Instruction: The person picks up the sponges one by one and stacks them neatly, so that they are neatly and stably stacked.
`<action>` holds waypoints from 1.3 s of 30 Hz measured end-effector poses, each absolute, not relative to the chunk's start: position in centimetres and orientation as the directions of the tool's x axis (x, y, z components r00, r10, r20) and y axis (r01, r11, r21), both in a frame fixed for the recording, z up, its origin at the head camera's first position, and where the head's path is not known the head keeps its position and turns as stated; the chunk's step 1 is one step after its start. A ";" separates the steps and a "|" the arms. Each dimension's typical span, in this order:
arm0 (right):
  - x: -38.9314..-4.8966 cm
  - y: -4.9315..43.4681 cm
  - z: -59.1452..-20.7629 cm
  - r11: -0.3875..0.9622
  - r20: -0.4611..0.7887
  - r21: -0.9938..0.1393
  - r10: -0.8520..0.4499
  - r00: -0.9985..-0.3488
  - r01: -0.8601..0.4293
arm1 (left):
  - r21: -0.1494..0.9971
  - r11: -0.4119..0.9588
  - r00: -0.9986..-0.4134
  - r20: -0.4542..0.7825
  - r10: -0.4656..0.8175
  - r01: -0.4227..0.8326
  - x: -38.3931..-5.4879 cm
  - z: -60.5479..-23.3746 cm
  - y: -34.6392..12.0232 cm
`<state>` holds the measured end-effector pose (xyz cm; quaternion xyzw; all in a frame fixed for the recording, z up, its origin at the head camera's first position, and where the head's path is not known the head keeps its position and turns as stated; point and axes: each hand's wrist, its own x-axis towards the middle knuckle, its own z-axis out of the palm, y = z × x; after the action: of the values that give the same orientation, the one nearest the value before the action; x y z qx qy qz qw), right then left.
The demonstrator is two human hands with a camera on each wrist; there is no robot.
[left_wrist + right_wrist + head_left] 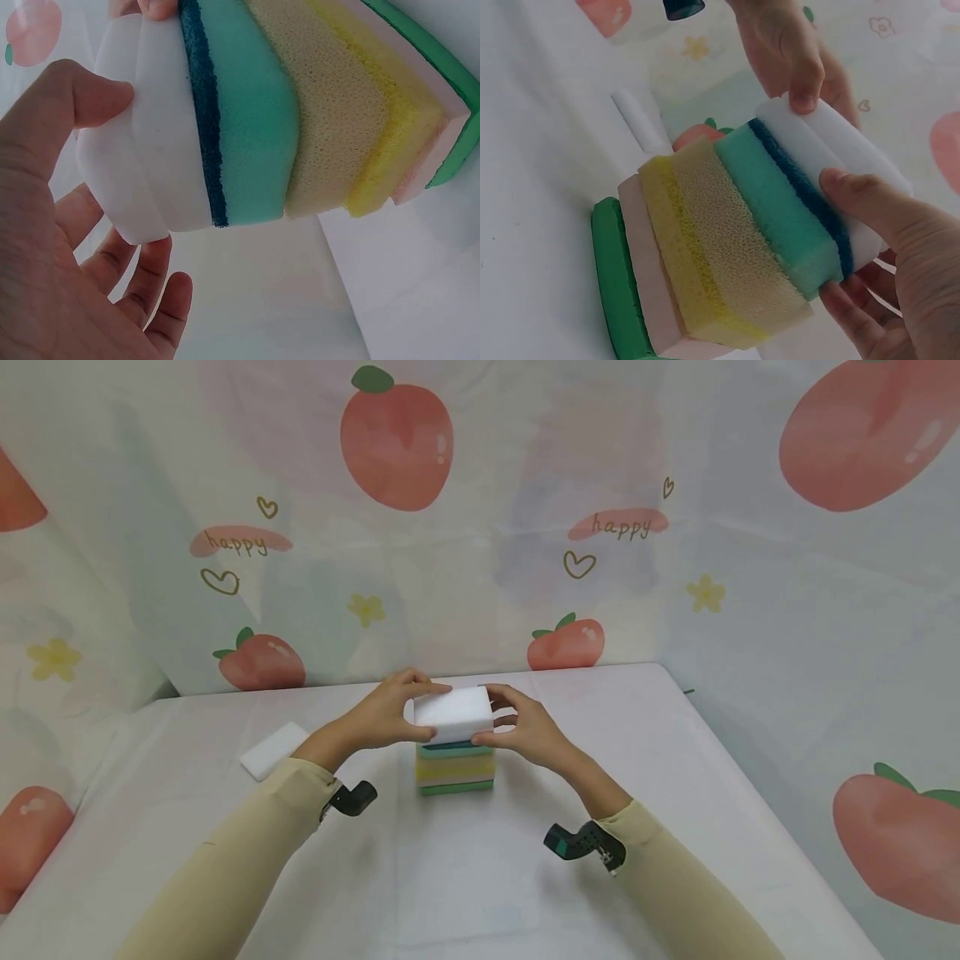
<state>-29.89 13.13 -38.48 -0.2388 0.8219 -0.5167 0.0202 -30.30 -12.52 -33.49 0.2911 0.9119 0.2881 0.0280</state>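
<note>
In the middle of the table stands a stack of sponges (453, 768). From the bottom up it shows a green layer (611, 277), a pink one (651, 277), a yellow one (671, 255), a beige one (731, 247) and a teal sponge (251, 127) with a dark blue scouring face. Two white sponges (169, 150) lie flat together on top, a seam between them. My left hand (386, 714) grips the white sponges at their left end, thumb on the near side. At the right end my right hand (528, 727) holds them, thumb in front and fingers behind.
Another white sponge (273, 750) lies on the table to the left, partly behind my left forearm. A white cloth (465, 877) covers the table. Behind it hangs a fruit-printed curtain (480, 568). Each wrist carries a small black camera (585, 843).
</note>
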 end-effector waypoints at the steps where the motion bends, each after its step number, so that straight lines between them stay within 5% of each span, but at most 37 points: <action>1: -29.8 13.2 -38.3 0.357 0.211 -0.856 -0.418 -0.884 -0.373 | 0.541 0.664 -0.828 0.117 0.548 0.516 -30.3 -33.5 -12.5; 39: -29.8 13.0 -37.4 0.427 0.204 -0.828 -0.374 -0.905 -0.363 | 0.609 0.648 -0.874 0.171 0.455 0.457 -29.1 -34.6 -16.5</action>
<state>-29.80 13.00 -37.44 -0.2181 0.8447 -0.4887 0.0057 -29.07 -16.52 -34.56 0.2511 0.9078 0.3359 -0.0013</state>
